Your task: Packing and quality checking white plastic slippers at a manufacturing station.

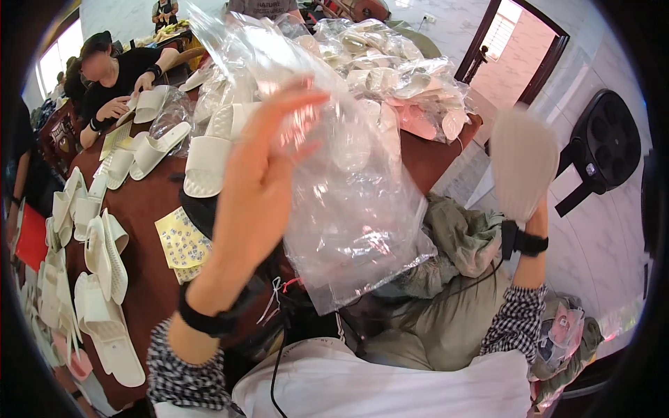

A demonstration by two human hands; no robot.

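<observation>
My left hand (pixel 261 160) is raised at the middle, its fingers blurred, curved round the edge of a large clear plastic bag (pixel 355 244). The bag hangs slanting over my lap, with its upper end flaring above the hand. Off to the right, my right hand (pixel 539 217) grips a pale slipper (pixel 523 164), which is smeared by motion with its sole side showing. Most of that hand's fingers are hidden behind the slipper. Just left of the bag, a white slide slipper (pixel 205 166) lies on the brown table (pixel 150 209).
Bagged slippers (pixel 380 59) are heaped at the table's far side. Loose white slippers (pixel 104 327) line the left, near yellow sticker sheets (pixel 182 237). A co-worker (pixel 118 76) handles slippers at the far left. A black stool (pixel 603 143) and a doorway (pixel 512 42) are to the right.
</observation>
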